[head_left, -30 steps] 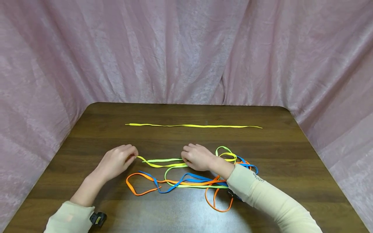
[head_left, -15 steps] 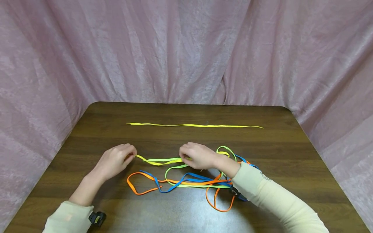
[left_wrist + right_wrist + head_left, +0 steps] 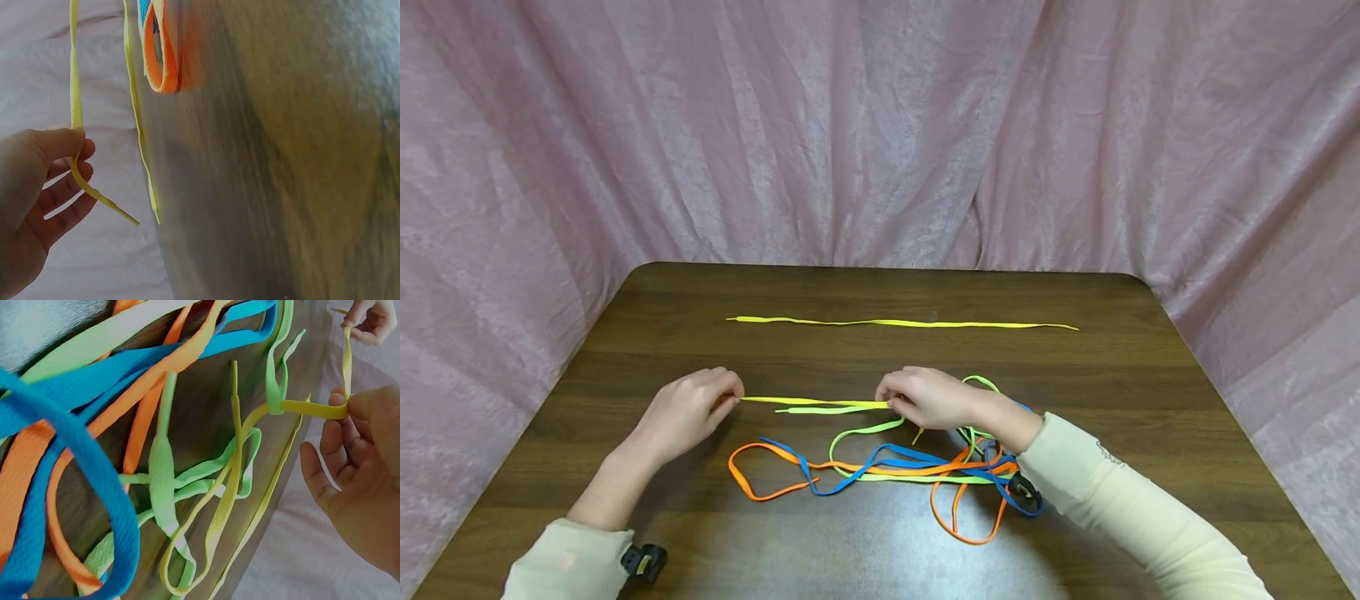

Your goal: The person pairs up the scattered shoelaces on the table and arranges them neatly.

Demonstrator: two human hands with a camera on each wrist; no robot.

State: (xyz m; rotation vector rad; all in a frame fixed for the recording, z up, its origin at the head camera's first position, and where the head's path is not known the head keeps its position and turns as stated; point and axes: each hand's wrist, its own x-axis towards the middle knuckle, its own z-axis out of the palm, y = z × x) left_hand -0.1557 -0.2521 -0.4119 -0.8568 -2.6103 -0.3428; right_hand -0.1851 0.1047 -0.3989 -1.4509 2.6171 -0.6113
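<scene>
My left hand (image 3: 681, 421) pinches a yellow shoelace (image 3: 812, 401) between thumb and index finger close to one end; its tip hangs past the fingers (image 3: 62, 140) in the left wrist view. Farther along the same lace, my right hand (image 3: 931, 400) pinches it, and the stretch between both hands is nearly straight. In the right wrist view, the yellow lace runs on from the right fingers and crosses a green shoelace (image 3: 273, 394), then loops down to a loose tip. Part of the pile lies hidden under my right forearm in the head view.
A second yellow shoelace (image 3: 910, 323) lies straight across the far part of the brown table (image 3: 1150, 367). Nearer, blue (image 3: 887, 460), orange (image 3: 745, 483) and green laces lie tangled in loops. Pink curtains (image 3: 880, 133) hang behind the table.
The yellow lace between my hands has gone from slack to nearly straight. My right hand has moved slightly right and my left slightly left. A yellow tip now shows below the right hand.
</scene>
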